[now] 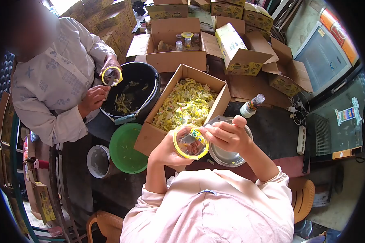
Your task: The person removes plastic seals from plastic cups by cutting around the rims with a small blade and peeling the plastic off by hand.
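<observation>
Above the near corner of the open carton (pixel 222 95) of yellow scraps, clasping a yellow-rimmed jar (pixel 190 146) in the left hand (pixel 166 150), round end turned up. Pinching with the right hand (pixel 228 135) close to the printed label (pixel 198 135) on it, apparently gripping a flat grey blade (pixel 215 120) as well; partly hidden, so hard to tell how firmly. Most likely to go wrong through a skid of that edge along the curved wall into the left hand's fingers, from pushing too hard. Liable, too, to drop the jar towards the round pan (pixel 234 161) nearby, from a loose hold on smooth sides.
</observation>
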Motion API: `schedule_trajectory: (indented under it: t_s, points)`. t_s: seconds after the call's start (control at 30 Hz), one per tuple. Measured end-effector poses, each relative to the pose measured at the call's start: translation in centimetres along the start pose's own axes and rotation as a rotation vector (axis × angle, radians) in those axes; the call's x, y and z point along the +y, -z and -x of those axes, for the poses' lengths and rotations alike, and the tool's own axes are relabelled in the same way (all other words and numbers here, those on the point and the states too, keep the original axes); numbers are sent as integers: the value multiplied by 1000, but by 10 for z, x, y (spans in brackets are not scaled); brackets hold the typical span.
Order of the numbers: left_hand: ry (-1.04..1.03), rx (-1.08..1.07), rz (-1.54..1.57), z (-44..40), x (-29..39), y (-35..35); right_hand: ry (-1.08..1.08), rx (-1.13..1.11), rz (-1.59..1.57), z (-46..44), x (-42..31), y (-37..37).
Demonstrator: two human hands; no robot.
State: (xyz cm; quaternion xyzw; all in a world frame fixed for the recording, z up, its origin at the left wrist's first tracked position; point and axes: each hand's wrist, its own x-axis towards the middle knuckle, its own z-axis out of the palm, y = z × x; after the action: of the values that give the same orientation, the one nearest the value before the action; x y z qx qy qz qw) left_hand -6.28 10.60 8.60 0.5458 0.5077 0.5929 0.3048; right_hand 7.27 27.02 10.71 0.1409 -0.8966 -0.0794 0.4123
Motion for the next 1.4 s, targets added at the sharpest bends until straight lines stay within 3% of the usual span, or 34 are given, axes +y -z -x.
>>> schedule_trajectory:
  t_s: [0.47,0.67,0.8,1.0,1.13,1.23,1.27,1.3,1.37,1.4]
  points:
    - [127,-224,314,-5,-1,1,60,59,23,1,-1,-3]
    - [274,-308,547,1,-10,0,45,50,11,8,0,-10]
    - [229,-396,672,1,-21,-1,28,63,-12,4,3,-10]
    - [240,-503,908,-5,-32,-6,-66,108,-32,5,8,-18]
    - [218,-504,850,-7,-33,0,-382,221,-133,4,17,-33]
    - [162,-451,653,-9,-33,9,-647,-129,-438,26,23,-70]
    - [139,-428,561,-10,-33,11,-343,-726,79,39,18,-76]
    - [104,-359,450,-9,-31,13,-429,-938,-27,42,15,-80]
    - [25,-215,225,-11,-27,16,-478,-790,-115,46,11,-79]
    - [111,-165,254,-7,-26,17,-515,-693,-184,47,12,-78]
